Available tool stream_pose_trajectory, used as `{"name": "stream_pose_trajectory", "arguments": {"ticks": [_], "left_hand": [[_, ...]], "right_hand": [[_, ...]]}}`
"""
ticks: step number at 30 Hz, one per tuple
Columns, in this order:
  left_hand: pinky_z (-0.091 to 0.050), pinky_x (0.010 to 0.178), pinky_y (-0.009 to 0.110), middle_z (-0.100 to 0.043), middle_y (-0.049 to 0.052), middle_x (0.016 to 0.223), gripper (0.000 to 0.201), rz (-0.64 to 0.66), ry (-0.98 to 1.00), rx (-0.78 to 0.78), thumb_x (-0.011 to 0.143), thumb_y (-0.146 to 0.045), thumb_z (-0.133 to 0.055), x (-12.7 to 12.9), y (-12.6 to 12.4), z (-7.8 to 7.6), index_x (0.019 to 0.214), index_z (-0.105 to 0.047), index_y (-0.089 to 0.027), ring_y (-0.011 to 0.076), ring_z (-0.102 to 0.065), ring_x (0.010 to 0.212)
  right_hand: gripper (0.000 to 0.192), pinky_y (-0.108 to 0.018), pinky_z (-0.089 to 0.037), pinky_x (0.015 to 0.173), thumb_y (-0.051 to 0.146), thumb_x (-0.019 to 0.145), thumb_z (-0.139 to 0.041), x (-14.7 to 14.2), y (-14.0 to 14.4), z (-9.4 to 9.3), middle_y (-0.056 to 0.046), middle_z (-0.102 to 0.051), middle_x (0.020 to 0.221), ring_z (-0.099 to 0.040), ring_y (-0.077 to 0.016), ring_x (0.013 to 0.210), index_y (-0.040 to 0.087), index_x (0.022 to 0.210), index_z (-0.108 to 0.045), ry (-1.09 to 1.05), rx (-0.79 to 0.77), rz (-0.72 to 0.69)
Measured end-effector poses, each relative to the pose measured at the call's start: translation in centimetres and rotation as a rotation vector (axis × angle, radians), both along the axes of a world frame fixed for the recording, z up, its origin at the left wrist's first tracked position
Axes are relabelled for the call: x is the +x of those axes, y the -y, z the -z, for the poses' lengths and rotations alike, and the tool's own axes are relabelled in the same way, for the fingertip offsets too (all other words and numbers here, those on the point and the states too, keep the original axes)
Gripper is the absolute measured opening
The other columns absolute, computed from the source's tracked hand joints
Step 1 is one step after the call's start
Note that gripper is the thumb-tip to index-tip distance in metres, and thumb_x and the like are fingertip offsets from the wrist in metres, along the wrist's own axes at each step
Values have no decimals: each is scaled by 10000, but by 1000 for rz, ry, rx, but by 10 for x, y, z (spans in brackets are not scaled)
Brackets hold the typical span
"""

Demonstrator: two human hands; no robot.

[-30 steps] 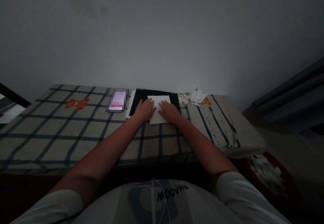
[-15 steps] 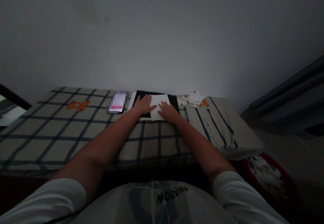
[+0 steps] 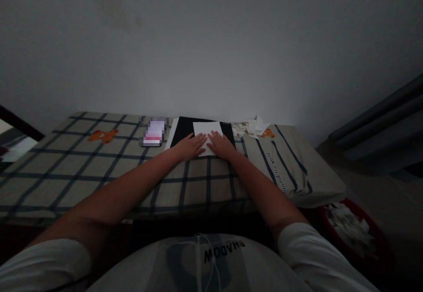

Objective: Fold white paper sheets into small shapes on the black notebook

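A white sheet of paper [image 3: 208, 131] lies on a black board [image 3: 187, 128] on a bed with a checked cover [image 3: 82, 168]. My left hand [image 3: 190, 146] rests flat on the sheet's near left corner, fingers spread and pointing right. My right hand [image 3: 222, 145] presses flat on the near right part of the sheet. The two hands almost touch at the fingertips. The near edge of the paper is hidden under them.
A lit phone [image 3: 153, 132] lies left of the board. A heap of torn white paper scraps [image 3: 251, 127] sits to its right near the wall. A pillow [image 3: 291, 164] fills the bed's right end. A red bin with paper scraps [image 3: 350, 230] stands on the floor.
My left hand has slid back down from the sheet's far left edge to its near left corner. My right hand stayed in place.
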State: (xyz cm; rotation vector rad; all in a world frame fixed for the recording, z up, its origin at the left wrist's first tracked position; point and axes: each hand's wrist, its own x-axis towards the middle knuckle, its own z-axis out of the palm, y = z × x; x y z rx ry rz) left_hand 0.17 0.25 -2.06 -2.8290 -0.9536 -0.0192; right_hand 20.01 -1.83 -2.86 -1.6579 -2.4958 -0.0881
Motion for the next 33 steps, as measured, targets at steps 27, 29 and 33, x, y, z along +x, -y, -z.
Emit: {"name": "stream_pose_trajectory", "arguments": {"ticks": [27,29,33], "left_hand": [[-108,1110,433,-273,141,1477,582,-190,64,77,944,-409,-188,-3,27,0,1417,-275,-80,228,-198,1380],[-110,1111,438,-282,144,1473,580,-192,67,82,941,-406,-205,-5,35,1,1414,-281,-79,231,-205,1378],[-103,1115,434,-288,146,1470,568,-199,58,87,936,-390,-237,-6,45,-1,1411,-292,-83,226,-219,1375]], "right_hand": [[589,-444,-208,1088,477,939,-216,0,2,-1,-124,-233,1498,-198,-245,1382,146,1419,-296,3,-19,-21],[585,-440,-212,1087,473,940,-216,0,2,-1,-128,-238,1495,-200,-243,1382,144,1415,-304,8,-9,-24],[582,-441,-219,1084,471,942,-216,1,2,-2,-129,-240,1494,-198,-244,1383,144,1416,-303,11,-16,-20]]}}
